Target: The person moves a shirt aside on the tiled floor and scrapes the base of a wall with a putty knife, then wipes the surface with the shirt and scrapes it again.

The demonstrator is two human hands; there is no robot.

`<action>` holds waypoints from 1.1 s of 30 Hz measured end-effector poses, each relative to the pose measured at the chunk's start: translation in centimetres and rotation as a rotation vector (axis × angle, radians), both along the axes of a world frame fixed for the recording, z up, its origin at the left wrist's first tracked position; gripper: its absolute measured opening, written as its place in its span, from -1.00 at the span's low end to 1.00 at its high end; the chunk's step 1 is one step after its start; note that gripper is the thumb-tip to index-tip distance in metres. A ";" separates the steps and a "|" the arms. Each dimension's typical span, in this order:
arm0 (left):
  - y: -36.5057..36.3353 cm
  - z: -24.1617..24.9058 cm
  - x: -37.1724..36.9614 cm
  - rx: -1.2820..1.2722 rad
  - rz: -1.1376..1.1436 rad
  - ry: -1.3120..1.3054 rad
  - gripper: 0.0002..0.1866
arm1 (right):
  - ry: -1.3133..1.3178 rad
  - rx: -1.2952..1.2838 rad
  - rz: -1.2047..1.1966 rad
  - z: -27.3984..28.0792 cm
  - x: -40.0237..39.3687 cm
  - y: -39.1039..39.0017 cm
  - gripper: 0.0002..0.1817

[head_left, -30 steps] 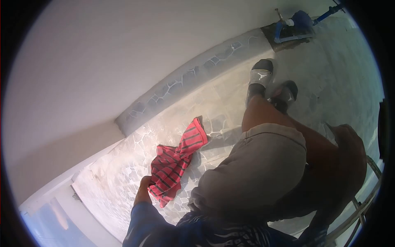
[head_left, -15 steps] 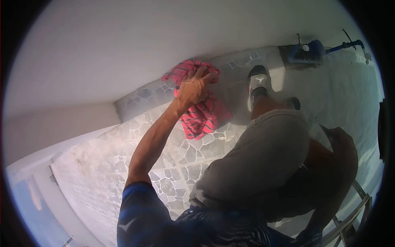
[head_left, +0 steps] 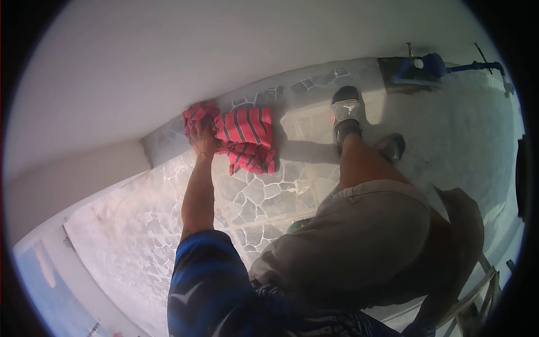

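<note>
A red cloth with dark stripes (head_left: pixel 244 126) lies rumpled over the low stone-patterned ledge and the floor beside the wall. My left hand (head_left: pixel 203 137) is at its left end, fingers curled into a bunched part pressed near the foot of the wall. The flatter part of the cloth spreads to the right of the hand, with folds along its lower edge. My right hand cannot be made out; the right side of my body is in dark shadow.
Stone-patterned floor (head_left: pixel 252 191) runs below the pale wall (head_left: pixel 168 62). My sandalled feet (head_left: pixel 345 109) stand right of the cloth. A blue pump-like device (head_left: pixel 433 64) with a pipe is at the upper right. Rails (head_left: pixel 469 297) show at the lower right.
My left hand has moved left along the wall, with the bunched end of the cloth. The cloth has shifted left and its right part lies flatter.
</note>
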State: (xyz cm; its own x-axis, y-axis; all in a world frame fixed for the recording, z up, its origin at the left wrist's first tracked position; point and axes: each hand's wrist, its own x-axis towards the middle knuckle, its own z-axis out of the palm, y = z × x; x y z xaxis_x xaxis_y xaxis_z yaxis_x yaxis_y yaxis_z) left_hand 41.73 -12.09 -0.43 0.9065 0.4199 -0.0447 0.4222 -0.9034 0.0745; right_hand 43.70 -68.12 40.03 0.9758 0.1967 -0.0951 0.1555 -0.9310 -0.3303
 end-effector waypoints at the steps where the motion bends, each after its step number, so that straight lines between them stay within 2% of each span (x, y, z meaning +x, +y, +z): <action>1: 5.7 -2.6 -4.6 -0.074 0.234 0.219 -0.33 | 0.154 -0.052 0.057 0.4 1.3 -1.9 -0.75; 2: 11.0 -4.7 -9.0 -0.108 0.451 0.474 -0.39 | 0.302 -0.098 0.120 0.6 2.3 -3.4 -0.75; 3: 14.0 -4.4 -14.6 -0.190 0.441 0.617 -0.55 | 0.283 -0.107 0.147 0.7 2.7 -4.2 -0.75; 5: 18.0 -1.5 -26.3 -0.274 0.369 0.875 -0.69 | 0.282 -0.119 0.203 0.2 2.6 -5.2 -0.74; 7: 14.7 5.8 -32.6 -0.776 0.884 0.805 -0.82 | 0.292 -0.141 0.261 -0.2 2.0 -5.7 -0.74; 8: 13.7 8.8 -35.6 -1.122 0.944 0.667 -0.83 | 0.291 -0.156 0.291 -0.3 1.8 -5.8 -0.74; 9: 12.4 11.1 -37.3 -1.272 1.142 0.625 -0.74 | 0.287 -0.157 0.298 -0.2 1.7 -5.7 -0.74; 11: 11.4 15.1 -40.6 -0.749 -0.257 0.436 -0.67 | 0.264 -0.163 0.314 -0.1 2.1 -5.3 -0.72; 13: 10.1 17.4 -41.0 -0.532 -0.284 0.213 -0.63 | 0.179 -0.106 0.269 0.2 1.5 -4.6 -0.68; 14: 9.3 18.4 -40.4 -0.426 -0.300 0.105 -0.61 | 0.110 -0.043 0.205 0.8 0.1 -3.0 -0.68; 15: 8.4 19.8 -38.9 -0.533 -0.192 0.156 -0.58 | 0.034 0.018 0.142 1.3 -1.1 -1.5 -0.67; 17: 5.4 23.2 -32.0 -0.398 -0.258 0.193 -0.67 | -0.010 0.000 0.059 1.6 -1.8 -1.2 -0.64; 18: 2.9 26.2 -26.7 -0.608 -0.179 0.246 -0.65 | 0.034 -0.076 0.040 1.3 -1.2 -2.3 -0.62; 20: -0.1 27.4 -19.9 -0.869 -0.131 0.148 -0.55 | 0.057 -0.158 -0.013 0.4 -1.0 -3.8 -0.62; 21: -1.2 27.1 -16.5 -0.952 -0.089 0.226 -0.54 | 0.037 -0.166 -0.049 -0.3 -1.2 -4.3 -0.63; 23: -4.0 24.0 -10.5 -0.851 -0.311 0.157 -0.56 | 0.059 -0.237 -0.089 -0.3 -1.0 -4.2 -0.60; 24: -4.9 20.5 -7.4 -0.902 -0.435 0.184 -0.61 | 0.105 -0.298 -0.090 -0.1 -0.7 -3.8 -0.55; 25: -6.8 18.0 -4.2 -0.447 -0.510 0.292 -0.59 | 0.149 -0.357 -0.093 0.0 -0.3 -3.4 -0.51; 26: -8.1 14.2 -1.4 -0.585 -0.349 0.216 -0.48 | 0.192 -0.326 -0.031 -0.2 0.2 -3.5 -0.49; 27: -11.1 13.9 1.3 -0.736 -0.262 0.118 -0.36 | 0.239 -0.296 0.031 -0.5 0.6 -4.1 -0.47; 28: -13.9 12.1 2.6 -0.741 -0.192 0.126 -0.19 | 0.282 -0.267 0.091 -0.6 1.1 -4.3 -0.45; 29: -16.7 10.4 3.8 -0.747 -0.123 0.133 0.06 | 0.283 -0.285 0.032 -0.4 1.2 -3.5 -0.44; 30: -18.9 9.4 4.8 -0.701 -0.174 0.269 0.16 | 0.292 -0.306 -0.024 0.0 0.8 -2.1 -0.43; 32: -21.6 6.6 5.4 -0.510 -0.187 0.302 0.16 | 0.356 -0.368 -0.179 -0.1 1.1 -0.9 -0.40; 33: -22.6 4.7 5.1 -0.416 -0.195 0.326 0.17 | 0.316 -0.336 -0.157 0.2 0.9 -0.5 -0.41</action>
State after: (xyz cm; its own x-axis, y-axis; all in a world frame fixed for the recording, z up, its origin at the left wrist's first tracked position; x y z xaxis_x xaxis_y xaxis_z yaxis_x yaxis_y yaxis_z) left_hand 46.78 -34.70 4.29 0.8771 0.1327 -0.4616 0.3109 -0.8895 0.3350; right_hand 44.58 -68.57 40.23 0.9043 -0.0432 -0.4246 -0.0550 -0.9984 -0.0156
